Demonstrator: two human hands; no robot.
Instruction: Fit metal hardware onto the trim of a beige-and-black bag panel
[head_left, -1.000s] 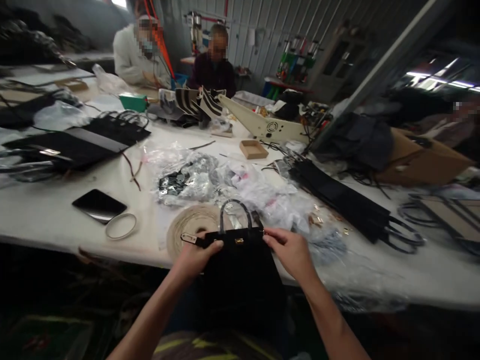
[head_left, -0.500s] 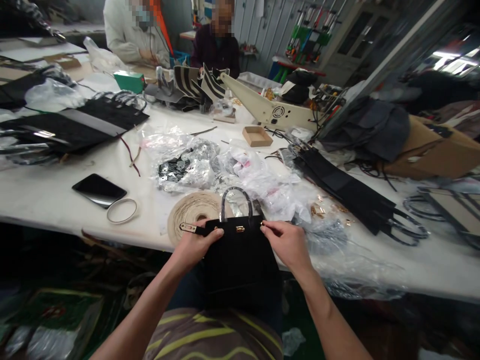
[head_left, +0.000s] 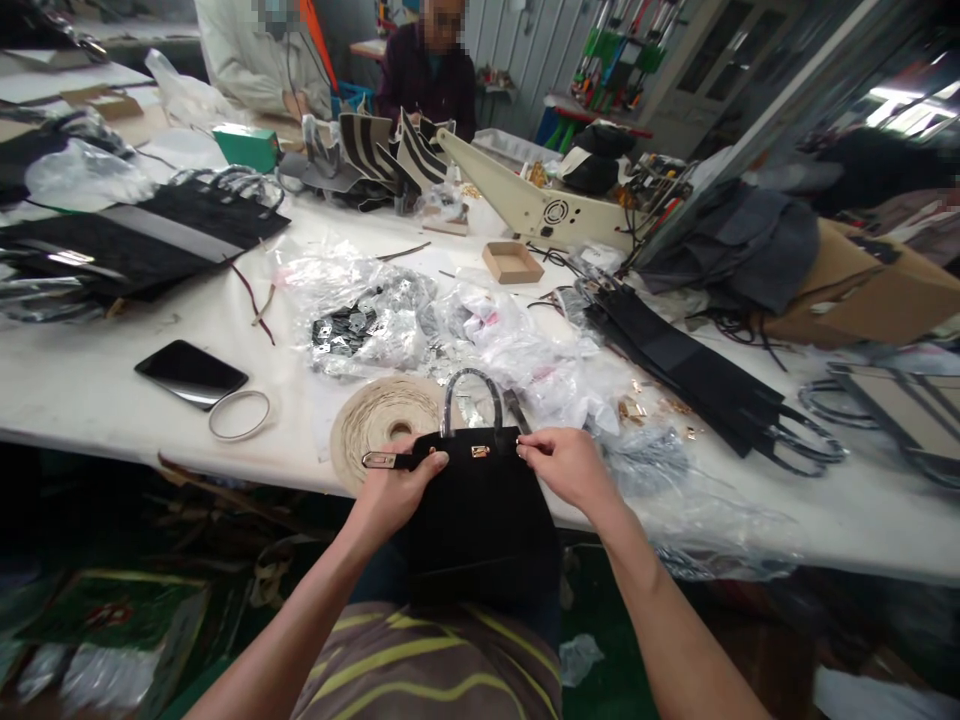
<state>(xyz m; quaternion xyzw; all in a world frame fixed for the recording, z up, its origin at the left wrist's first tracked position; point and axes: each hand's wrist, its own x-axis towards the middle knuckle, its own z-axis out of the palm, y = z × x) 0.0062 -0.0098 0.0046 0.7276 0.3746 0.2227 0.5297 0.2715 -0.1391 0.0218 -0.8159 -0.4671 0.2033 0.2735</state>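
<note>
a small black handbag [head_left: 480, 530] with a looped top handle [head_left: 474, 374] is over the person's lap, at the white worktop's [head_left: 90, 385] near edge. the left hand's [head_left: 395, 488] grip holds its upper left edge, thumb in front; the right hand's [head_left: 568, 466] grip is pinched narrow at the upper right corner, contents too small to tell. a wide beige roll [head_left: 364, 420] lies just behind.

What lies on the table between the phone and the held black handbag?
In the head view, a pale ring, then a beige roll, lie between the phone and the handbag; the left hand partly covers the roll.
</note>
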